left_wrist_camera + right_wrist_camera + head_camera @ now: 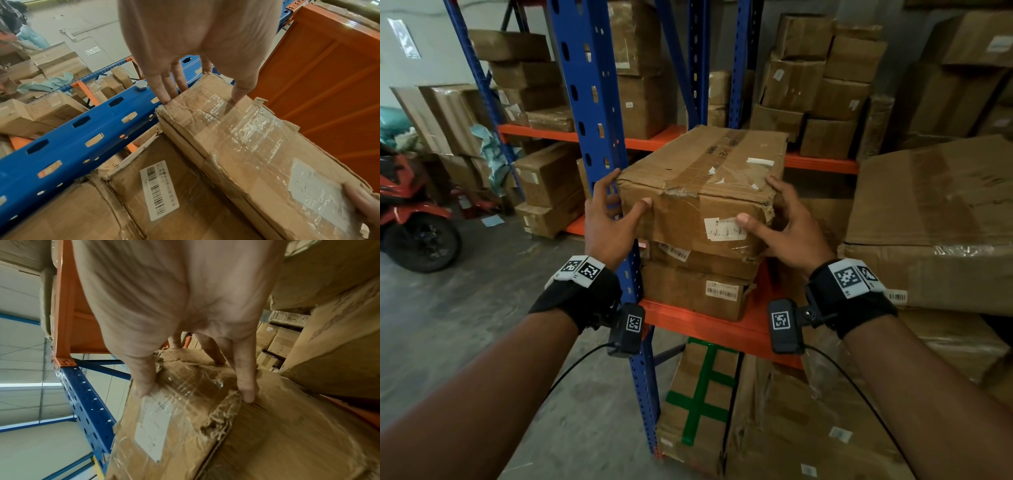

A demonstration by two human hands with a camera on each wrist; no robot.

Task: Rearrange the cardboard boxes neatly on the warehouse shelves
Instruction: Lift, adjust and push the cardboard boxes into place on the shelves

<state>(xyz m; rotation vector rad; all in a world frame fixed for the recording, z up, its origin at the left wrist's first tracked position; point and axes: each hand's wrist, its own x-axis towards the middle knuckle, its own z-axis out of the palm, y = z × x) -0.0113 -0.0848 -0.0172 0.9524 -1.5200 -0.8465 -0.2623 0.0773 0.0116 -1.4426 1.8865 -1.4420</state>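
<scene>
Beside the blue post (599, 144), on two stacked boxes (698, 277) on the orange shelf (709, 325), sits our dented, taped cardboard box (709, 178) with a torn white label. Our left hand (607, 219) and right hand (787, 222) clasp its front corners, thumbs pressing its front face.

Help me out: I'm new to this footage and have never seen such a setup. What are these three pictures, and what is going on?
No machine here: a person wears three cameras. The head view looks down at both arms; each wrist view looks along one hand. The left hand and right hand grip the top cardboard box at its near corners, thumbs on its front, fingers on its sides. It sits on two more boxes on an orange shelf beside a blue upright. The black wrist straps carry the cameras.
</scene>
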